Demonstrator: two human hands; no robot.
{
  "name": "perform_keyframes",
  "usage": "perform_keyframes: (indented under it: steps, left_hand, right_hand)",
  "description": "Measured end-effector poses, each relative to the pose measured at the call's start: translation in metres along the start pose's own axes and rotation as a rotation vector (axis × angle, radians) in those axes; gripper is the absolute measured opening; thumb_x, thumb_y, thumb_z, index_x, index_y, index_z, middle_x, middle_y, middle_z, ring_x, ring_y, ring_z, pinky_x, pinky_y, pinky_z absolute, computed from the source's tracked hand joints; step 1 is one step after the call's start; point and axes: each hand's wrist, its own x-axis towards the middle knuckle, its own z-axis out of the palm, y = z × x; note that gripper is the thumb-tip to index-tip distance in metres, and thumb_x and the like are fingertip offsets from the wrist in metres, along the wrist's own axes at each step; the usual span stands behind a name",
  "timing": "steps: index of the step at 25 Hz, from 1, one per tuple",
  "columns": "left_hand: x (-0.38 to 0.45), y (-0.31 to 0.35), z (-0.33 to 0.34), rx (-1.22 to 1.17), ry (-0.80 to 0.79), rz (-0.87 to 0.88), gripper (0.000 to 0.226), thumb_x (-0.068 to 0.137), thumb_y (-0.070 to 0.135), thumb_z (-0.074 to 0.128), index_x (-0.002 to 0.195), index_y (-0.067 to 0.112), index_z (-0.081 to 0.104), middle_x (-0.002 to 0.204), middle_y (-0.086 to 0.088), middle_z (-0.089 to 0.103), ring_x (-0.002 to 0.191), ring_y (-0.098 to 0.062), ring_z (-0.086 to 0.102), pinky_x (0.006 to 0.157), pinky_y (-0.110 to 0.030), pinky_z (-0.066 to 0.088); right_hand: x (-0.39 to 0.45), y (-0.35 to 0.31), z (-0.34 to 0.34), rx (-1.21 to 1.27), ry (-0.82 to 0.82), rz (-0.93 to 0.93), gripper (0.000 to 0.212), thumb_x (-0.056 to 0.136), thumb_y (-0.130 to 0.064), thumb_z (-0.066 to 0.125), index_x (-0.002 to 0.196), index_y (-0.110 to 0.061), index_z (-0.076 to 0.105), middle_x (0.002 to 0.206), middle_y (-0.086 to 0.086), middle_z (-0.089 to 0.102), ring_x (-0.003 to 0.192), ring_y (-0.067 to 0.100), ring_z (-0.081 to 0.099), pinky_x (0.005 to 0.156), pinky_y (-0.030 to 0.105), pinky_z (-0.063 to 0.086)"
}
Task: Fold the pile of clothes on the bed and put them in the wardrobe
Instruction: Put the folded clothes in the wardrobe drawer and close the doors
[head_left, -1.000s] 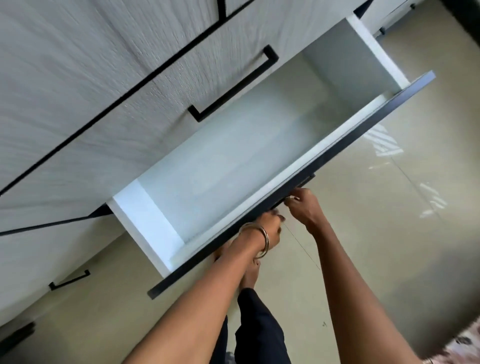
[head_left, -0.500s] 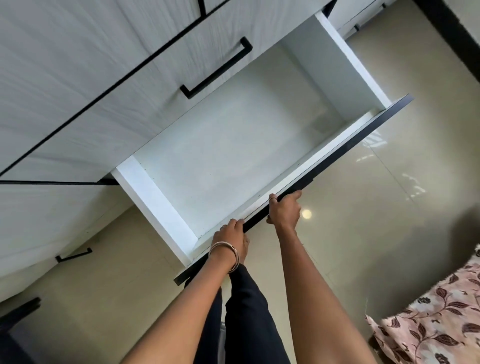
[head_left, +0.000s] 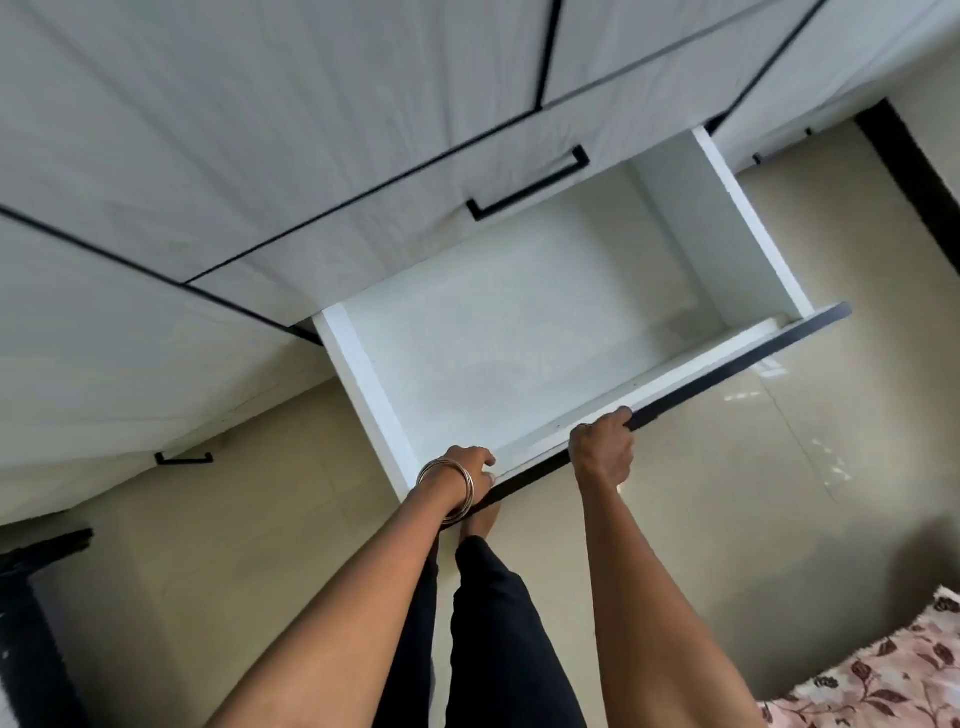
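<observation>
1. Two hands hold the front panel of the open drawer (head_left: 524, 353) of the wardrobe (head_left: 218, 156).
2. Left hand (head_left: 467, 475): fingers curled over the panel's top edge near its left end, grasping it; bangles (head_left: 451, 486) on the wrist.
3. Right hand (head_left: 602, 449): fingers wrapped over the dark top edge, further right, grasping it.
4. Drawer pulled well out; white interior holds nothing visible.
5. Floral bed cover (head_left: 893, 675) at lower right corner, well apart from both hands; no clothes pile in view.
6. Glossy floor (head_left: 753, 493) below; dark trouser legs (head_left: 498, 639) between the forearms.
</observation>
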Motion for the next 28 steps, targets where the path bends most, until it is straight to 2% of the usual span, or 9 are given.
perform_keyframes:
  steps: [1,3,6,10,13,17,21,24,28]
  left_hand:
    - [-0.011,-0.008,-0.01,-0.041,0.033,-0.005,0.041,0.095,0.028,0.049,0.136,0.026,0.05,0.135,-0.009,0.053,0.116,-0.028,0.056,0.101,-0.037,0.045]
    - [-0.041,-0.029,-0.031,-0.151,0.137,-0.007,0.039,0.096,0.027,0.049,0.134,0.024,0.052,0.132,-0.01,0.055,0.114,-0.028,0.057,0.1,-0.034,0.046]
    - [-0.088,-0.066,-0.065,-0.325,0.358,0.021,0.033,0.095,0.022,0.053,0.128,0.02,0.059,0.122,-0.012,0.064,0.107,-0.026,0.061,0.093,-0.026,0.046]
    - [-0.174,-0.155,-0.105,-0.729,0.766,0.004,0.027,0.091,0.008,0.054,0.113,0.015,0.068,0.099,-0.009,0.072,0.085,-0.021,0.067,0.073,-0.02,0.048]
    - [-0.233,-0.24,-0.109,-1.105,0.987,-0.029,0.025,0.091,0.001,0.053,0.108,0.009,0.07,0.082,-0.006,0.072,0.065,-0.017,0.067,0.058,-0.014,0.051]
    - [-0.327,-0.392,-0.072,-1.369,1.282,-0.109,0.023,0.094,0.0,0.05,0.101,0.009,0.069,0.079,-0.005,0.072,0.063,-0.018,0.067,0.048,-0.011,0.045]
    - [-0.427,-0.532,-0.006,-1.559,1.566,-0.288,0.023,0.093,0.0,0.049,0.103,0.012,0.067,0.081,-0.007,0.071,0.062,-0.016,0.065,0.046,-0.009,0.042]
    - [-0.488,-0.611,0.053,-1.65,1.735,-0.473,0.028,0.09,-0.002,0.049,0.108,0.014,0.063,0.082,-0.009,0.07,0.063,-0.02,0.065,0.045,-0.012,0.043]
    - [-0.533,-0.68,0.13,-1.825,1.865,-0.714,0.026,0.087,-0.003,0.05,0.105,0.011,0.062,0.081,-0.01,0.07,0.057,-0.018,0.062,0.044,-0.015,0.044]
  right_hand:
    - [-0.016,-0.012,0.001,0.079,-0.022,-0.082,0.043,0.095,-0.011,0.051,0.135,-0.006,0.039,0.111,0.017,0.063,0.102,0.038,0.062,0.074,0.036,0.045]
    - [-0.054,-0.041,0.008,0.357,-0.193,-0.23,0.034,0.095,-0.016,0.055,0.128,-0.01,0.05,0.091,0.012,0.067,0.085,0.032,0.067,0.072,0.038,0.054]
    - [-0.117,-0.089,0.02,0.546,-0.393,-0.384,0.013,0.096,-0.016,0.056,0.105,-0.011,0.064,0.076,0.01,0.067,0.057,0.019,0.061,0.054,0.029,0.05]
    - [-0.231,-0.155,0.047,0.502,-0.609,-0.618,0.012,0.096,-0.015,0.055,0.096,-0.01,0.066,0.07,0.005,0.065,0.055,0.018,0.058,0.052,0.026,0.047]
    - [-0.317,-0.186,0.08,0.387,-0.7,-0.771,0.014,0.095,-0.01,0.052,0.097,-0.01,0.066,0.071,0.005,0.064,0.056,0.018,0.056,0.052,0.026,0.046]
    - [-0.469,-0.191,0.16,0.242,-0.878,-0.975,0.026,0.092,-0.001,0.044,0.095,-0.013,0.067,0.076,0.007,0.066,0.06,0.019,0.058,0.053,0.026,0.045]
    - [-0.625,-0.159,0.245,0.14,-1.088,-1.117,0.027,0.093,0.003,0.043,0.096,-0.01,0.066,0.074,0.006,0.064,0.058,0.016,0.056,0.052,0.025,0.044]
    - [-0.721,-0.127,0.297,0.021,-1.209,-1.204,0.019,0.096,-0.001,0.049,0.098,-0.01,0.066,0.074,0.007,0.064,0.056,0.015,0.056,0.05,0.023,0.044]
    - [-0.811,-0.091,0.356,-0.17,-1.316,-1.332,0.013,0.097,-0.009,0.054,0.097,-0.014,0.065,0.077,0.008,0.069,0.058,0.015,0.061,0.052,0.024,0.048]
